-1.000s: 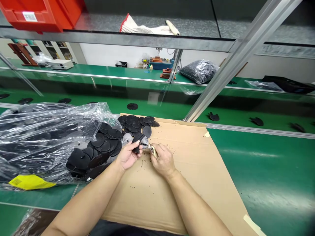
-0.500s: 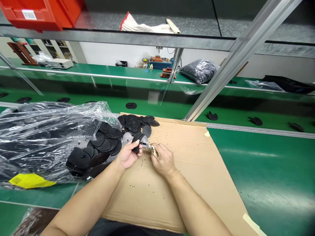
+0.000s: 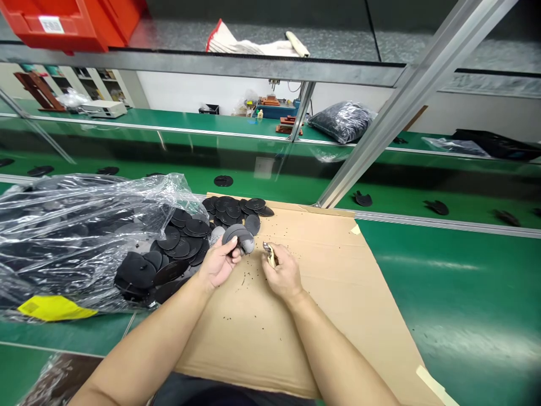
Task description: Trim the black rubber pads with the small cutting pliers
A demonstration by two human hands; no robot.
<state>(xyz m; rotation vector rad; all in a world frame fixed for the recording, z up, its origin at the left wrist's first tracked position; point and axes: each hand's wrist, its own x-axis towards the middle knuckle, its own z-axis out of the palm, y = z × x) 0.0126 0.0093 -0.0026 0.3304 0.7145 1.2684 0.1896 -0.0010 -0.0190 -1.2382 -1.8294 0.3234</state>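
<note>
My left hand [image 3: 216, 265] is closed on a black round plastic disc [image 3: 235, 232], tilted so its grey face shows. A short way to the right, my right hand [image 3: 282, 273] grips a small metal cutting tool with a yellowish handle [image 3: 269, 255]; its tip points up and stands apart from the disc. Both hands hover over a sheet of brown cardboard [image 3: 321, 282] speckled with tiny black trimmings. A heap of the same black discs [image 3: 181, 248] lies just left of and behind my left hand.
A clear plastic bag [image 3: 80, 237] holding more discs and a yellow label spreads at the left. Green conveyor belts [image 3: 465, 282] run across with single discs on them. A diagonal aluminium post [image 3: 393, 107] rises at the right. A red bin [image 3: 71, 22] and white gloves [image 3: 249, 45] sit on the shelf above.
The tool's tip was at the disc's edge; now my right hand has drawn it away to the right. My left hand has turned the disc so more of its face shows.
</note>
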